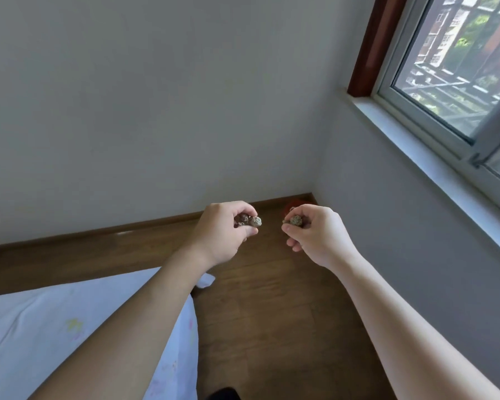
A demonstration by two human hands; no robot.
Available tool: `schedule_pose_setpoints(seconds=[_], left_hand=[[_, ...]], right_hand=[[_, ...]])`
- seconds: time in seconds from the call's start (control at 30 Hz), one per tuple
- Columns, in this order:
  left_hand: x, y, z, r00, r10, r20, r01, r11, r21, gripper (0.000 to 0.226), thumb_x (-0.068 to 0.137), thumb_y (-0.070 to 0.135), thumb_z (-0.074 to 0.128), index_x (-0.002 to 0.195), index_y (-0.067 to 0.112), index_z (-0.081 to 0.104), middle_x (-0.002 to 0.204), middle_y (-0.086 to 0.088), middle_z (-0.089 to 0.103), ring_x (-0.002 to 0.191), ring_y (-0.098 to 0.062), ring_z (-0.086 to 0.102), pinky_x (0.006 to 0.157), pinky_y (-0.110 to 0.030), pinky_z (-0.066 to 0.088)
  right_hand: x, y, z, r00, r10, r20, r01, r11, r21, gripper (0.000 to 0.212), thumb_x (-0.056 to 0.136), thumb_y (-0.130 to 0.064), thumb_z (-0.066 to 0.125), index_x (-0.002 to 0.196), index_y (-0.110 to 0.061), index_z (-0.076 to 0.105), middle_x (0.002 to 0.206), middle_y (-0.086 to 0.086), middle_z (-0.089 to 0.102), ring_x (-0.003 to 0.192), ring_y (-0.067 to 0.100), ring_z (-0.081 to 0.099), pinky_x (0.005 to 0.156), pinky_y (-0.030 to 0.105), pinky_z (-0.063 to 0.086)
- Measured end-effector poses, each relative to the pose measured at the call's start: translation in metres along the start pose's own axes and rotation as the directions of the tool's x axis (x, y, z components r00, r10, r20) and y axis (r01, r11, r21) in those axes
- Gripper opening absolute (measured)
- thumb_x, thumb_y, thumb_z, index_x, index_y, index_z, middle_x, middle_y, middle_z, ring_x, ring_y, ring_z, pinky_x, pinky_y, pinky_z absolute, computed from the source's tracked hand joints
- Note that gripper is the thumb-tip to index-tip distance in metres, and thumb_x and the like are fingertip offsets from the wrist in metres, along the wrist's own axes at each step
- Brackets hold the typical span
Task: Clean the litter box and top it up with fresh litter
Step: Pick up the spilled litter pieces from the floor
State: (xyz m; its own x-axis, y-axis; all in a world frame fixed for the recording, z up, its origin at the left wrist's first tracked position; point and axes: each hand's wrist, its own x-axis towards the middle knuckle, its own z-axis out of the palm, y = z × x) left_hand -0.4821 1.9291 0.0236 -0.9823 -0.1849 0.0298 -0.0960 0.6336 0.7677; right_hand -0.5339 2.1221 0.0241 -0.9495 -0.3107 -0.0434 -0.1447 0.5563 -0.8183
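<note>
Both of my hands are raised in front of me above a wooden floor, near a room corner. My left hand [224, 229] is closed around several grey-brown litter clumps [250, 220], which stick out past the fingertips. My right hand [312, 230] pinches one greyish litter clump [295, 220] between thumb and fingers. The two hands are a short gap apart and do not touch. No litter box shows in this view.
A red object [293, 204] lies on the floor in the corner, partly hidden behind my right hand. A pale blue sheet [55, 327] covers the lower left. White walls meet at the corner; a window [456, 67] with a sill is on the right wall.
</note>
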Motion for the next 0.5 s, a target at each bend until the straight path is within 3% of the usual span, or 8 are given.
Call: schedule_pose_setpoints(seconds=[0.5], left_hand=[[0.255, -0.011, 0.008, 0.946, 0.264, 0.187, -0.267, 0.964, -0.011, 0.017, 0.078, 0.012, 0.079, 0.089, 0.023, 0.071, 0.069, 0.005, 0.068, 0.057, -0.012, 0.065, 0.065, -0.031, 0.056]], right_hand=[[0.194, 0.005, -0.019, 0.957, 0.172, -0.232, -0.166, 0.985, 0.043, 0.008, 0.087, -0.013, 0.069, 0.083, -0.02, 0.068, 0.064, 0.005, 0.072, 0.054, 0.018, 0.069, 0.054, 0.019, 0.055]])
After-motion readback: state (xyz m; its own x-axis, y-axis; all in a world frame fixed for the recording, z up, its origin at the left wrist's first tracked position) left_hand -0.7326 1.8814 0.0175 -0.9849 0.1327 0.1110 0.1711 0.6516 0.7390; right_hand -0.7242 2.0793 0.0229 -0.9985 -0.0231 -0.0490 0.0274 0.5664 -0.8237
